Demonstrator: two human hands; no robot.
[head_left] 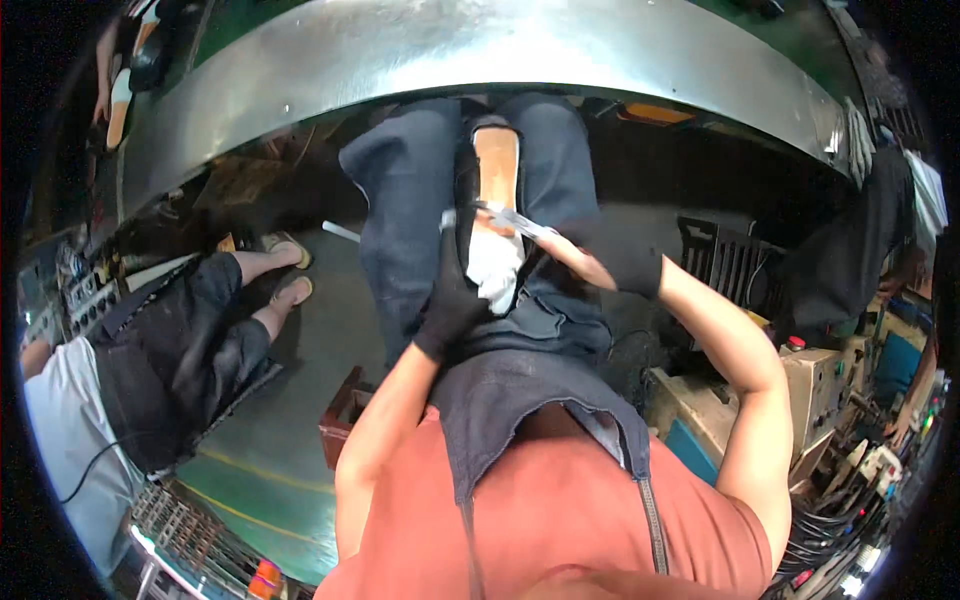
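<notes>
Head view: a dark shoe (495,165) with a tan sole is seen at twelve o'clock from the middle of the picture, laid lengthwise between the person's thighs with its sole turned up. White crumpled material (495,268) is spread over the nearer, six o'clock end of that sole. By the right hand (600,264), dark-gloved with bare fingers and reaching in from four o'clock, a slim shiny tool (520,222) is pinched between the fingers, its tip held over the sole just beside the white material; its exact kind cannot be told. The left hand (450,310), also dark-gloved, is laid along the shoe's nine o'clock side; how far its fingers are closed cannot be told, dark being set against dark. A metal bench (480,50) is curved across twelve o'clock. At ten o'clock, tan-soled footwear (120,105) is seen near another person's hand (103,105). A seated co-worker (150,370) is placed between eight and nine o'clock, and a red-brown box (335,432) is set nearer, between seven and eight. Toward three o'clock a black slatted chair (715,255) is seen, and a beige machine (812,385) topped with a red button (795,343) is placed between three and four, above black cables (815,530) tangled at four.
</notes>
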